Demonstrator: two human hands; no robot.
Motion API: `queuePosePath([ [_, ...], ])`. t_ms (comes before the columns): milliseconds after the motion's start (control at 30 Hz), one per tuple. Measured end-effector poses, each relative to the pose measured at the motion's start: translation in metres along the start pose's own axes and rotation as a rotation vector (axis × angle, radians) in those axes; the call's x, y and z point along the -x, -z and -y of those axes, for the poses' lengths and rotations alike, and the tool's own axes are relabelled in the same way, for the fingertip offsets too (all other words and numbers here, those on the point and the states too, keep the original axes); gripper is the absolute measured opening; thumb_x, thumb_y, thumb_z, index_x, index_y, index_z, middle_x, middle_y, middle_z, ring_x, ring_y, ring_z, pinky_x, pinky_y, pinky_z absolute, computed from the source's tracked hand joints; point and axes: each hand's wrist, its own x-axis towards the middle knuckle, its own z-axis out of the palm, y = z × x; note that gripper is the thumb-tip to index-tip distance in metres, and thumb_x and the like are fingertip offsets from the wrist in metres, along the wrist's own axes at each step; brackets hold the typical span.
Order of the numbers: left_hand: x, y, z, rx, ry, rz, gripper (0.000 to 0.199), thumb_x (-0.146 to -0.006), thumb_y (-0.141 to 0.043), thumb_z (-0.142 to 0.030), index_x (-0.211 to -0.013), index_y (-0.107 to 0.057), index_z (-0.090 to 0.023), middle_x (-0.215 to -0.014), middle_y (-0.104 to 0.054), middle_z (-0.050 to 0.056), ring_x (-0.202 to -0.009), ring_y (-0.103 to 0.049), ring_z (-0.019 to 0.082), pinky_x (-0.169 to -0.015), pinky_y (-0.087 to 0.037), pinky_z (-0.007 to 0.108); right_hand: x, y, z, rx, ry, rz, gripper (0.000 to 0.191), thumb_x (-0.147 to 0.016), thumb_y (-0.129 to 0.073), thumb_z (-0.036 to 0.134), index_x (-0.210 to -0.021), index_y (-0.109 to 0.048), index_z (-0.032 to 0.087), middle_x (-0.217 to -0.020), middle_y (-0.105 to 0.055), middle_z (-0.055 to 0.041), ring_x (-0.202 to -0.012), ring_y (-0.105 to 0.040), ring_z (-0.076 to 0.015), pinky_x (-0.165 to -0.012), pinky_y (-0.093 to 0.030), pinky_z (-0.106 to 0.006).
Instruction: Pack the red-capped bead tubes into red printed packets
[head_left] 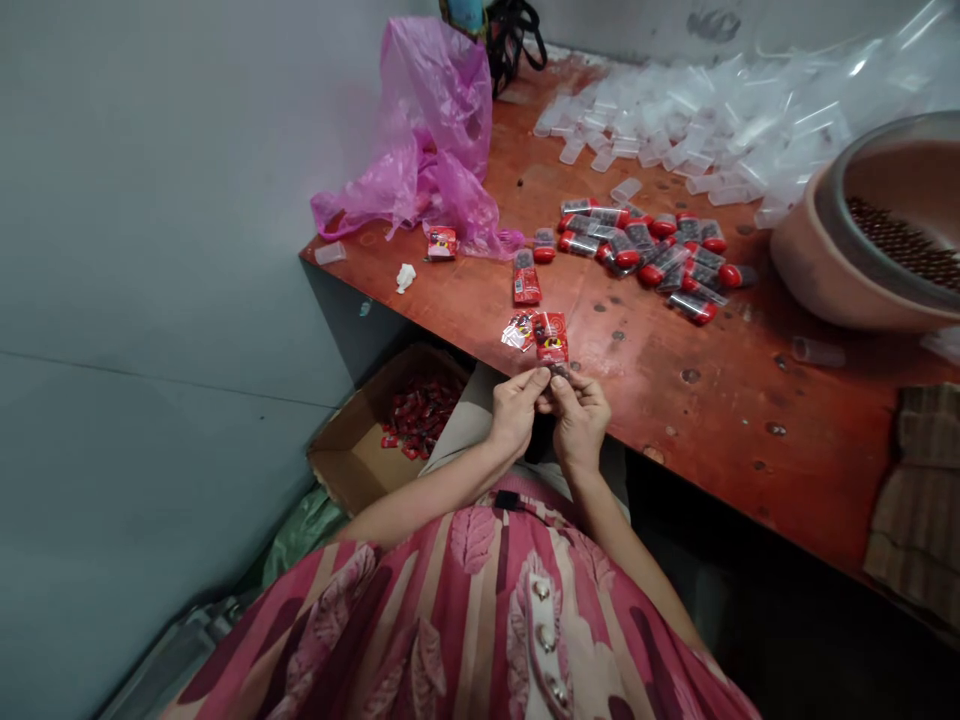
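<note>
My left hand (516, 408) and my right hand (579, 415) meet at the near edge of the red-brown table (675, 400), pinching a small dark item (558, 371) between their fingertips. Just beyond my fingers lie a red printed sachet (551, 335) and a crumpled wrapper (518, 331). Another red sachet (526, 277) lies a little farther out. A cluster of filled clear tubes with red caps (660, 258) sits mid-table.
A pile of empty clear tubes (675, 120) covers the far side. A large bowl (862, 230) stands at right, a pink plastic bag (435, 140) at the far left corner. A cardboard box of red sachets (409, 415) sits on the floor.
</note>
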Motion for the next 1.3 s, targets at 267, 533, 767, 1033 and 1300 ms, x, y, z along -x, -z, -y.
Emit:
queuePosePath([
  [267,-0.003,0.019,-0.007,-0.207,-0.163,-0.046,0.029,-0.068,-0.07,-0.037,-0.089,-0.071,-0.018,-0.079,-0.068,0.001,-0.065,-0.057,0.009,-0.066,-0.046,0.021,-0.003,0.001,0.002,-0.062,-0.099,0.04,0.027,-0.069,-0.072,0.032,-0.086,-0.057,0.016,-0.061,-0.066,0.0032,-0.047,-0.061,-0.0087,-0.046,-0.05,-0.019],
  [533,-0.01,0.028,-0.019,-0.568,-0.346,-0.057,0.018,-0.073,-0.064,-0.033,-0.081,-0.073,-0.02,-0.074,-0.07,0.001,-0.064,-0.06,0.013,-0.065,-0.046,0.023,0.0,0.002,0.001,-0.023,-0.068,0.058,0.029,-0.07,-0.072,0.031,-0.089,-0.057,0.016,-0.06,-0.067,0.0028,-0.047,-0.063,-0.0099,-0.045,-0.051,-0.019],
  [767,-0.016,0.034,-0.028,-1.041,-0.797,0.041,0.017,-0.082,-0.052,-0.023,-0.076,-0.067,-0.016,-0.071,-0.069,0.003,-0.062,-0.06,0.01,-0.063,-0.044,0.021,0.002,0.0,0.0,-0.05,-0.085,0.061,0.029,-0.069,-0.072,0.033,-0.085,-0.057,0.015,-0.059,-0.066,0.0035,-0.044,-0.061,-0.0081,-0.043,-0.05,-0.017],
  [1033,-0.018,0.036,-0.02,-1.185,-0.97,0.116,0.015,-0.081,-0.051,-0.021,-0.071,-0.062,-0.017,-0.065,-0.063,0.002,-0.062,-0.057,0.011,-0.065,-0.042,0.023,0.001,-0.001,-0.003,-0.099,-0.096,0.015,0.028,-0.068,-0.073,0.032,-0.083,-0.056,0.015,-0.062,-0.065,0.0044,-0.043,-0.06,-0.0066,-0.043,-0.05,-0.017],
  [1300,-0.023,0.031,-0.02,-0.439,-0.248,0.07,0.028,-0.073,-0.064,-0.042,-0.083,-0.067,-0.016,-0.073,-0.065,0.001,-0.066,-0.058,0.011,-0.065,-0.045,0.023,0.003,0.002,-0.003,-0.009,-0.067,0.05,0.028,-0.071,-0.071,0.032,-0.087,-0.056,0.015,-0.062,-0.065,0.0039,-0.045,-0.062,-0.0083,-0.041,-0.049,-0.016],
])
